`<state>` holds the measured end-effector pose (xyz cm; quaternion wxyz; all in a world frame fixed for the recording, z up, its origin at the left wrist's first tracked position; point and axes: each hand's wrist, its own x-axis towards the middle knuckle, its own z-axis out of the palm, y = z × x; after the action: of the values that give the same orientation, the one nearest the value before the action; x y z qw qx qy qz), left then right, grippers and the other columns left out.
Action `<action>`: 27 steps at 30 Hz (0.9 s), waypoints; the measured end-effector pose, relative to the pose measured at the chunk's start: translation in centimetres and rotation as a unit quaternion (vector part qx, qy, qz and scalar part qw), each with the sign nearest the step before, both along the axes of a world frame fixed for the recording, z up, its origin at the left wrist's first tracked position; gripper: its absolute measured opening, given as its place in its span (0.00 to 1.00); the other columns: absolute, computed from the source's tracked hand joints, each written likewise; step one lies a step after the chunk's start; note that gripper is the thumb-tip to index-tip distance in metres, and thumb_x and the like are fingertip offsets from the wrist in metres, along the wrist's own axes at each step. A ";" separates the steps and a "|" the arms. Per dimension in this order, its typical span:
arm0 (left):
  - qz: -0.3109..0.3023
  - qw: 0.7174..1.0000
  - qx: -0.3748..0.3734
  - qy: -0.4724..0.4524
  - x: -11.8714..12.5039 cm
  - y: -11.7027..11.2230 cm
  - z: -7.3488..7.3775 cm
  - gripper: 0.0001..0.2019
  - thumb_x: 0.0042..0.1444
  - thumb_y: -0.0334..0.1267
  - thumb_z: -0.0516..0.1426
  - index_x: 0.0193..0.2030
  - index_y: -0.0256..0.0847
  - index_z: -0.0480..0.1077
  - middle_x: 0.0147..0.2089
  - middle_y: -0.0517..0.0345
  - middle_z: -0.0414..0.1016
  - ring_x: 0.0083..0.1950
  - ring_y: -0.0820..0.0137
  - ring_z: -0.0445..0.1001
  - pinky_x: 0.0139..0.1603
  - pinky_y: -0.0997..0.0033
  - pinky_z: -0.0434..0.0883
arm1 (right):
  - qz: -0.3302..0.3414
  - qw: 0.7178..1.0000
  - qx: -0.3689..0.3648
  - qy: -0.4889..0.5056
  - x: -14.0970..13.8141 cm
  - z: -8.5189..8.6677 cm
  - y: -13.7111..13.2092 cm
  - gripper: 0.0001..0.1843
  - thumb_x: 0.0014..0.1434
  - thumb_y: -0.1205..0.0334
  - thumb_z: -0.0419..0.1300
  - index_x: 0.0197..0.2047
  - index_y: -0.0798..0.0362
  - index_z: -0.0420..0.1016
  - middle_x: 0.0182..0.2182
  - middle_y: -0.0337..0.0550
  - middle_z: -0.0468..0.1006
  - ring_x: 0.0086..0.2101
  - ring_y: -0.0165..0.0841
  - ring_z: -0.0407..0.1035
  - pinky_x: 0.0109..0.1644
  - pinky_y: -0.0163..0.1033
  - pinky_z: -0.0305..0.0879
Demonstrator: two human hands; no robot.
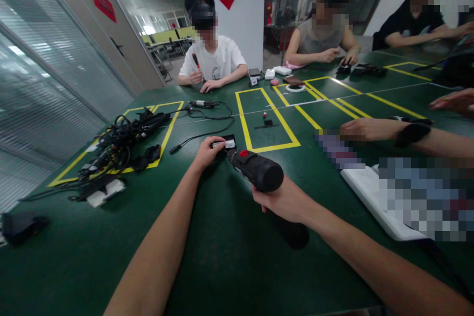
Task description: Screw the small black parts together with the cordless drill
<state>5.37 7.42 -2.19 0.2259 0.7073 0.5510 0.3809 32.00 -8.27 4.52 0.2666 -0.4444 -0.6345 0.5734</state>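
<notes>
My right hand (285,202) is wrapped round the grip of a black electric screwdriver (255,169) with a red switch. Its nose points at a small black and white adapter (225,143) lying on the green table (229,252). My left hand (207,152) pinches that adapter at its left end and holds it down. A black cable (196,137) runs from the adapter to the left.
A heap of black cables and adapters (122,145) lies at the left inside yellow tape lines. A small red part and a black part (266,119) sit in the middle yellow box. Three other people sit round the table; one person's arm with a dark watch (411,133) rests at the right beside a white tray (370,192).
</notes>
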 end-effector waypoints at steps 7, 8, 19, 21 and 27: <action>-0.004 1.000 -0.004 0.010 -0.1 -0.1 0.2 0.17 0.55 0.49 0.58 0.45 0.40 0.78 0.50 0.49 0.78 0.54 0.58 0.72 0.60 0.57 0.65 | -0.008 1.000 -0.002 -0.016 0.1 0.5 0.0 0.21 0.52 0.68 0.61 0.50 0.52 0.66 0.23 0.34 0.72 0.22 0.31 0.70 0.26 0.35 0.64; -0.003 1.000 -0.004 0.009 -0.1 -0.1 0.2 0.17 0.55 0.49 0.58 0.45 0.40 0.78 0.50 0.50 0.78 0.54 0.58 0.72 0.60 0.57 0.65 | -0.007 1.000 0.000 -0.016 0.1 0.5 0.0 0.21 0.52 0.68 0.61 0.50 0.52 0.66 0.23 0.34 0.72 0.22 0.32 0.70 0.26 0.35 0.64; 0.002 1.000 -0.009 -0.004 -0.2 0.0 -0.1 0.18 0.55 0.49 0.59 0.47 0.40 0.78 0.50 0.49 0.77 0.54 0.58 0.72 0.59 0.58 0.67 | 0.016 0.999 0.021 0.022 0.2 -0.4 0.1 0.23 0.53 0.69 0.61 0.53 0.51 0.66 0.28 0.37 0.74 0.23 0.31 0.70 0.28 0.37 0.68; 0.002 1.000 -0.008 -0.003 -0.3 0.0 -0.1 0.19 0.55 0.49 0.59 0.47 0.40 0.78 0.50 0.49 0.77 0.53 0.59 0.73 0.59 0.58 0.67 | 0.015 0.999 0.020 0.024 0.2 -0.5 0.2 0.23 0.53 0.69 0.61 0.52 0.51 0.66 0.29 0.37 0.74 0.23 0.31 0.70 0.28 0.37 0.68; -0.001 1.000 -0.001 0.001 -0.3 0.0 -0.3 0.19 0.55 0.50 0.59 0.47 0.39 0.78 0.51 0.49 0.77 0.53 0.59 0.73 0.60 0.58 0.66 | 0.017 0.999 0.022 0.032 0.2 -0.7 0.2 0.23 0.53 0.69 0.60 0.54 0.51 0.65 0.29 0.37 0.73 0.23 0.30 0.70 0.26 0.36 0.68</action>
<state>5.06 7.40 -2.46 0.2262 0.7080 0.5507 0.3798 32.17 -8.09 3.87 0.2866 -0.4093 -0.6453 0.5779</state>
